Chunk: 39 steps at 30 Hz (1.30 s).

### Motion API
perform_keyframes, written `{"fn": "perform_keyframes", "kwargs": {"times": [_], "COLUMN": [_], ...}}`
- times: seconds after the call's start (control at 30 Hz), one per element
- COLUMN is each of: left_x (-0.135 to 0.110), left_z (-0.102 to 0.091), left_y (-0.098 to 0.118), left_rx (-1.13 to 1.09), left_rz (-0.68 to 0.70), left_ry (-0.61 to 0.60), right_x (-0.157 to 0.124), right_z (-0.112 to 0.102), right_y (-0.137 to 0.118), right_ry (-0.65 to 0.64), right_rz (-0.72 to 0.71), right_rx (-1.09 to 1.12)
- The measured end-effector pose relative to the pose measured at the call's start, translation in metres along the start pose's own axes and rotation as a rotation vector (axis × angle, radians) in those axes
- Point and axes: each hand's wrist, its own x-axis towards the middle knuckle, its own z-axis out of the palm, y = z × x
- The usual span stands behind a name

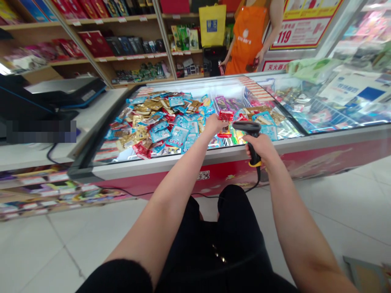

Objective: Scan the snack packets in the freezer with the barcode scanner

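My right hand (260, 147) is wrapped round the grip of a black barcode scanner (248, 127), whose head points left and forward. A yellow ring and a black cable show at the bottom of its handle. Just left of the scanner, my left hand (214, 123) is closed on a small red packet (226, 115) above the freezer top. Packets in blue, gold and red wrappers (179, 135) lie in a loose heap to the left of that hand. More packets lie beneath and beyond both hands.
A chest freezer (171, 173) spans the front, its glass continuing right. On the left counter (27, 152) stands a dark machine. Across the freezer, a person in an orange apron (248, 38) stands before stocked shelves (128, 20). The scanner's cable (122, 189) hangs along the freezer front.
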Motion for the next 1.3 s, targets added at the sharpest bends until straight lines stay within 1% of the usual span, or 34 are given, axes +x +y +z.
{"fn": "perform_keyframes", "kwargs": {"times": [0.07,0.13,0.2,0.37,0.53,0.63,0.8,1.07,1.2,1.3], "left_x": [0.002,0.004,0.006,0.006,0.002,-0.002,-0.01,-0.02,-0.023,-0.024], "left_z": [-0.009,-0.019,-0.029,-0.055,-0.083,-0.1,-0.126,-0.154,-0.164,-0.169], "left_y": [-0.004,-0.008,-0.012,-0.022,-0.035,-0.043,-0.057,-0.073,-0.081,-0.086], "left_rx": [0.044,0.043,0.035,0.04,-0.049,-0.076,-0.051,-0.087,-0.112,-0.114], "left_rz": [0.021,0.056,0.071,-0.004,-0.011,-0.024,-0.035,-0.082,-0.082,-0.093], "left_ry": [-0.016,-0.017,0.01,0.115,0.175,0.219,0.276,0.327,0.335,0.35], "right_x": [-0.002,-0.003,-0.006,-0.011,-0.018,-0.024,-0.034,-0.039,-0.041,-0.043], "right_z": [0.005,0.011,0.017,0.034,0.053,0.066,0.088,0.115,0.124,0.129], "right_y": [-0.004,-0.008,-0.012,-0.023,-0.033,-0.041,-0.052,-0.058,-0.059,-0.062], "right_ry": [-0.015,-0.034,-0.045,-0.086,-0.142,-0.167,-0.199,-0.259,-0.273,-0.281], "right_rz": [0.0,-0.015,-0.038,-0.109,-0.17,-0.183,-0.177,-0.201,-0.221,-0.209], "right_rx": [-0.003,-0.011,-0.028,-0.095,-0.138,-0.178,-0.215,-0.223,-0.221,-0.219]}}
